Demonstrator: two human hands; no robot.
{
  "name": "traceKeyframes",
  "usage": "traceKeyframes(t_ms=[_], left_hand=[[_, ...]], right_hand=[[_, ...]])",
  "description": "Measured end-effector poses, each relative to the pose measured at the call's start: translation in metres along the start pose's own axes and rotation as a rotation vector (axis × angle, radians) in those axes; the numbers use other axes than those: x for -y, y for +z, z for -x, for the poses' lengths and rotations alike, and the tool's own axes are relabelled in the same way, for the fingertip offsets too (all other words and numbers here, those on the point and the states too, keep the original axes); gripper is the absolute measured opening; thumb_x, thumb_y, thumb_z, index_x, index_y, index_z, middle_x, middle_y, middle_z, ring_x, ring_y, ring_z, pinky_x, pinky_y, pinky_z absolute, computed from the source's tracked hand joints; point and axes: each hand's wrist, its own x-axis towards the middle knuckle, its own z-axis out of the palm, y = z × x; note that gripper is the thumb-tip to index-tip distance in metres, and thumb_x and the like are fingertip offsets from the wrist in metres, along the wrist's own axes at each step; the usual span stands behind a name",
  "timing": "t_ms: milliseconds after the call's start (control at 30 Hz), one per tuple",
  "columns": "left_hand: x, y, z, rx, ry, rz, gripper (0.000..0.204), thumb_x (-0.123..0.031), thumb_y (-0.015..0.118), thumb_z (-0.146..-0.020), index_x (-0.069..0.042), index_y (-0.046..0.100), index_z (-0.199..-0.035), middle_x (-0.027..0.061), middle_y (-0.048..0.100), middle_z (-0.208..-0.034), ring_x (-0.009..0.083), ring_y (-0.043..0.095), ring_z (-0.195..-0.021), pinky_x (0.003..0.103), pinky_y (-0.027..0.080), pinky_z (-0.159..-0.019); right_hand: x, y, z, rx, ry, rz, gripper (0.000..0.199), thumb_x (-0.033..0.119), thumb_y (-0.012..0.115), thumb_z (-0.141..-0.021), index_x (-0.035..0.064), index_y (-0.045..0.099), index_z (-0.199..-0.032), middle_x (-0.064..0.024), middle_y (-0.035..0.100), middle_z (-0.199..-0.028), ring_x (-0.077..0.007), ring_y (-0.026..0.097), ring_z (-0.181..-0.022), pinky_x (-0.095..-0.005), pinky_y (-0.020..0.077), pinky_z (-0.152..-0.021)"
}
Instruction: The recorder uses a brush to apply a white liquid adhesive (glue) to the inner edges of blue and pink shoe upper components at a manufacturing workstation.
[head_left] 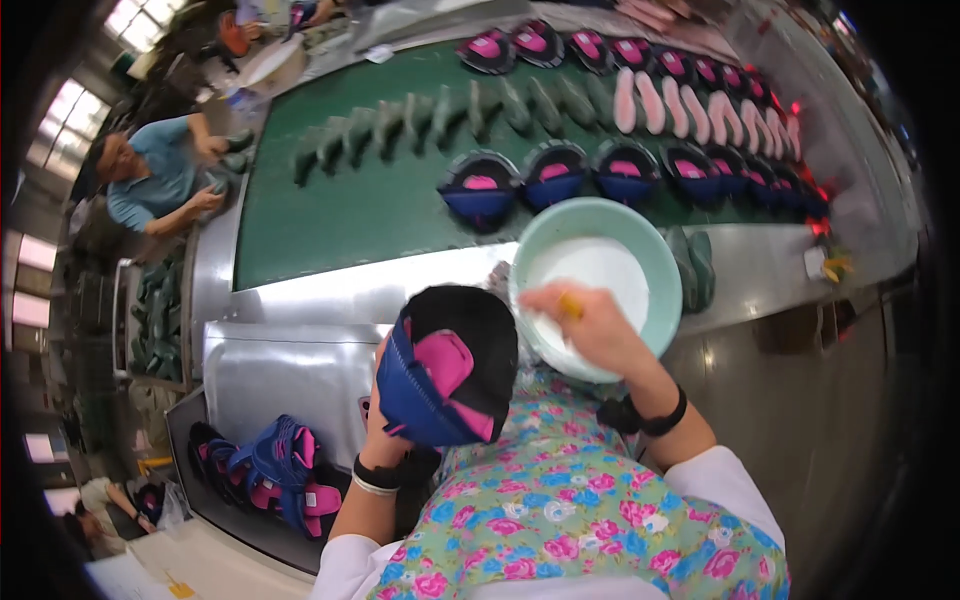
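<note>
Two rows of shoe parts run along the green conveyor belt (pixel 380 200) ahead of you: blue-and-pink uppers (pixel 553 175) on the near side, dark green soles (pixel 440 115) and pale pink soles (pixel 650 100) farther back. At the belt's left end another person (pixel 150 175) in a blue shirt bends over a dark sole. Nearer you lies the metal table (pixel 300 290), and on a tray at your lower left sits a heap of blue-and-pink uppers (pixel 275 470). A pale green bowl (pixel 600 280) of white paste rests at the table's edge in front of you. Your left hand (pixel 385 430) has its grip closed around a black, blue and pink shoe upper (pixel 450 365), held up just left of the bowl. Your right hand (pixel 590 320) hovers over the bowl, its grip narrow, pinching a small yellow brush handle (pixel 570 305).
</note>
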Motion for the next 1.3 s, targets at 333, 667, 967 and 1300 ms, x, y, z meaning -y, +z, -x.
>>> traceKeyframes(t_ms=[333, 667, 967, 1300], left_hand=[[-0.006, -0.012, 0.045, 0.675, -0.573, 0.003, 0.041, -0.004, 0.069, -0.072, 0.003, 0.057, -0.111, 0.0044, 0.066, -0.099, 0.0121, 0.06, -0.091, 0.026, 0.046, -0.083], [0.042, -0.029, 0.022, 0.43, -0.203, -0.32, 0.052, 0.002, 0.058, -0.073, 0.004, 0.048, -0.124, 0.0141, 0.053, -0.123, 0.0268, 0.045, -0.122, 0.033, 0.032, -0.103], [0.066, 0.026, -0.014, 0.134, -0.438, 0.582, 0.041, 0.0, 0.052, -0.089, -0.005, 0.042, -0.128, 0.0063, 0.056, -0.115, 0.0187, 0.056, -0.105, 0.03, 0.045, -0.091], [0.063, 0.035, -0.016, 0.147, -0.391, 0.692, 0.036, -0.008, 0.046, -0.094, -0.008, 0.042, -0.13, 0.0061, 0.054, -0.121, 0.0188, 0.055, -0.107, 0.033, 0.046, -0.091]], right_hand=[[-0.129, -0.054, 0.057, -0.402, 0.444, 0.291, 0.023, 0.026, 0.07, -0.077, 0.0033, 0.071, -0.082, -0.0156, 0.065, -0.07, -0.0263, 0.064, -0.064, -0.0317, 0.0492, -0.062], [-0.129, -0.058, 0.053, -0.53, 0.231, 0.279, 0.017, 0.015, 0.073, -0.071, 0.0033, 0.071, -0.084, -0.0176, 0.066, -0.076, -0.0303, 0.065, -0.068, -0.0343, 0.0515, -0.066], [-0.043, -0.052, 0.029, -0.36, 0.07, -0.039, 0.018, 0.007, 0.072, -0.076, 0.0012, 0.07, -0.094, -0.0077, 0.069, -0.085, -0.0125, 0.063, -0.075, -0.0225, 0.0489, -0.068], [-0.053, -0.021, 0.016, -0.428, 0.153, 0.021, 0.017, 0.015, 0.074, -0.075, 0.0002, 0.069, -0.081, -0.007, 0.066, -0.069, -0.0109, 0.061, -0.062, -0.0225, 0.0472, -0.059]])
